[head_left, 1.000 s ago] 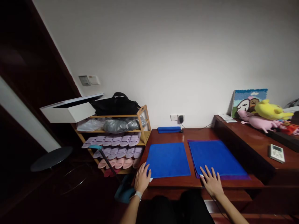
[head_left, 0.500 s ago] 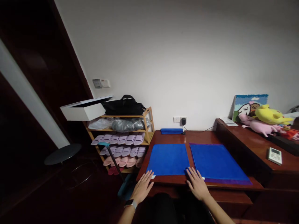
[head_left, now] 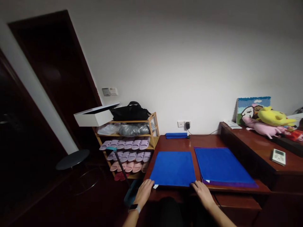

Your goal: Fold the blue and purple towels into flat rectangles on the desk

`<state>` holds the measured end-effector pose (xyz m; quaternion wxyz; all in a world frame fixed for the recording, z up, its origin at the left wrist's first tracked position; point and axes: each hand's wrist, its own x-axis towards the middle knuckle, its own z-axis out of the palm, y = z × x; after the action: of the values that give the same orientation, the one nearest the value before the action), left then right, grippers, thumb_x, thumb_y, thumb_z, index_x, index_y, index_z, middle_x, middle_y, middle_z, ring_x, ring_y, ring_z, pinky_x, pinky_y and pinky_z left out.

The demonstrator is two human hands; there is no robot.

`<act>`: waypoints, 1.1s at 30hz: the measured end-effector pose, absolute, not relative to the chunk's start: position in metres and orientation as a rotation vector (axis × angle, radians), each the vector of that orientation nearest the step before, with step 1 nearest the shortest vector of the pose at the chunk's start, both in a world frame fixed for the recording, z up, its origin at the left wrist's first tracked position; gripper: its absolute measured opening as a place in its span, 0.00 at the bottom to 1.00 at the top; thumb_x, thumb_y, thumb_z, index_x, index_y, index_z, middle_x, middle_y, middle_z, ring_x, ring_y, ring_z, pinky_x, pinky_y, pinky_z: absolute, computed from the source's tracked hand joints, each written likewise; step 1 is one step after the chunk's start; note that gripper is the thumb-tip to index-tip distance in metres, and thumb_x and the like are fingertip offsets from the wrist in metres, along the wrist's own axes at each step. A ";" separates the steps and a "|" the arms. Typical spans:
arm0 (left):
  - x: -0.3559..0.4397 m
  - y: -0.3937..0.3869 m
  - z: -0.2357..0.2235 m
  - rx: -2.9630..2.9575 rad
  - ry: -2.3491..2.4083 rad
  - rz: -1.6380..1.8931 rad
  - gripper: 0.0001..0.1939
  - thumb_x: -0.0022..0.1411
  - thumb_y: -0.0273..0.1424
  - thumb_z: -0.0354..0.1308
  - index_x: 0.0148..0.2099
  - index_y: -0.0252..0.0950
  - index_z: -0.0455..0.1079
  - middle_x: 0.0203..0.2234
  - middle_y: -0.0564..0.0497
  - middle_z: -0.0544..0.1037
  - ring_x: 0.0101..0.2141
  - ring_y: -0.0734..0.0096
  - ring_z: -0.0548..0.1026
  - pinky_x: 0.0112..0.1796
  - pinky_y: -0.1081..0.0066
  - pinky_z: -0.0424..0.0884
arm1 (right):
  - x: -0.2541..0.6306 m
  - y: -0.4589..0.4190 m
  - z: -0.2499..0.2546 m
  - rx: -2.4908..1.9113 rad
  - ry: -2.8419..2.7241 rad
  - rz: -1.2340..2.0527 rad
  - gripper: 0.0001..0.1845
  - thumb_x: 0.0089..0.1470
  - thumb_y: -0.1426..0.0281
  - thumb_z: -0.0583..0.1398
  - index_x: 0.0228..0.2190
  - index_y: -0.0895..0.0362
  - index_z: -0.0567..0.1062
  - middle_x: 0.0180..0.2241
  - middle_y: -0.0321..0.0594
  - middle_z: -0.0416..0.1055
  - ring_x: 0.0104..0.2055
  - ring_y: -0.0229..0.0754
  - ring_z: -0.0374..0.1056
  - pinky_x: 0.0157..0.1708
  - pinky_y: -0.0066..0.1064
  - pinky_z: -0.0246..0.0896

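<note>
A flat blue cloth (head_left: 174,168) lies on the reddish-brown table, with a small white tag at its front edge near the left corner. My left hand (head_left: 144,194) is closed at the cloth's front left corner, a watch on its wrist. At the front right corner, my right hand (head_left: 202,193) is closed on the cloth edge, its fingertips partly hidden. To the right lies a stack of blue cloths (head_left: 224,165) with a purple cloth (head_left: 236,183) showing beneath. Neither hand touches that stack.
A folded blue cloth (head_left: 176,135) lies at the table's back, near a plugged-in black adapter (head_left: 187,125). On the raised right surface are plush toys (head_left: 272,116) and a white device (head_left: 278,157). A shoe rack (head_left: 151,138) with slippers and a stool (head_left: 73,159) stand left.
Both hands have gone from spread fingers to gripping the cloth's front corners. The cloth has shifted slightly toward me. The camera view has turned a little left.
</note>
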<state>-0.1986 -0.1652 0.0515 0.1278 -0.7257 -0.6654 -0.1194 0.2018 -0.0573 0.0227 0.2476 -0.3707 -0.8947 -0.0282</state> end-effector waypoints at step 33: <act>-0.056 -0.291 0.361 -2.831 -1.897 -0.786 0.15 0.71 0.30 0.51 0.41 0.47 0.80 0.43 0.54 0.81 0.43 0.66 0.78 0.47 0.70 0.72 | 0.426 -0.136 0.298 -0.631 -2.471 0.059 0.22 0.65 0.64 0.58 0.59 0.44 0.74 0.44 0.47 0.78 0.38 0.41 0.77 0.36 0.25 0.72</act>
<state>-0.0560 -0.2907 0.3606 -0.1767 -0.7967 -0.5339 -0.2212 0.4258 -0.1356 0.2982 0.2909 -0.2366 -0.9268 0.0222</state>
